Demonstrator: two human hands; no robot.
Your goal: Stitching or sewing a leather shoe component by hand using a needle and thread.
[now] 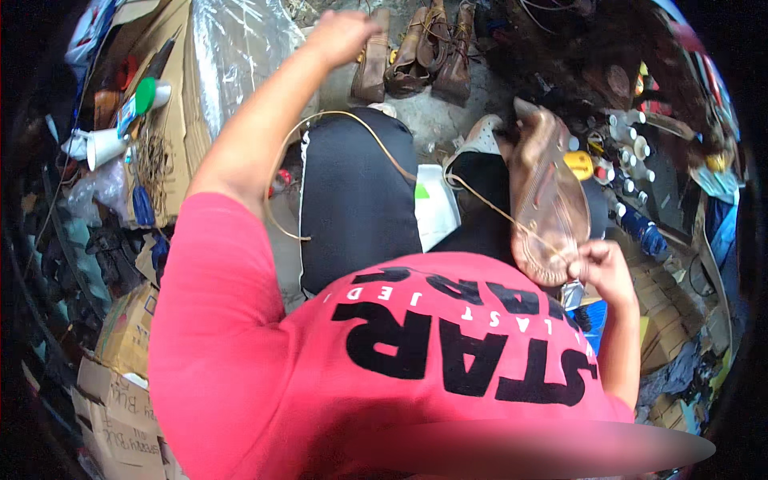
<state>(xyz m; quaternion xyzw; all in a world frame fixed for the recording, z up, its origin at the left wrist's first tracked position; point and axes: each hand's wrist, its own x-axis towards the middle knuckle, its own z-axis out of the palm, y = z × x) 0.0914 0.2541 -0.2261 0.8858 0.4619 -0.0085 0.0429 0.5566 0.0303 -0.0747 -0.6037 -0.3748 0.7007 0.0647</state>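
A brown leather moccasin [548, 192] lies over my right leg, its puckered toe toward me. At that toe, my right hand [606, 270] pinches a tan leather lace [488, 206] against the shoe's edge. The lace runs across the toe, and a long stretch of it loops over my left thigh [360, 192]. My left hand [346, 38] is stretched far forward beside a brown leather shoe [371, 68] on the floor; its fingers are blurred, and whether they hold anything is unclear.
More brown leather shoes [432, 52] stand on the concrete ahead. Small white-capped bottles [628, 152] and a yellow container [578, 166] cluster at the right. Clear plastic sheeting [244, 60], cardboard [172, 120] and a white cup [104, 149] are at the left.
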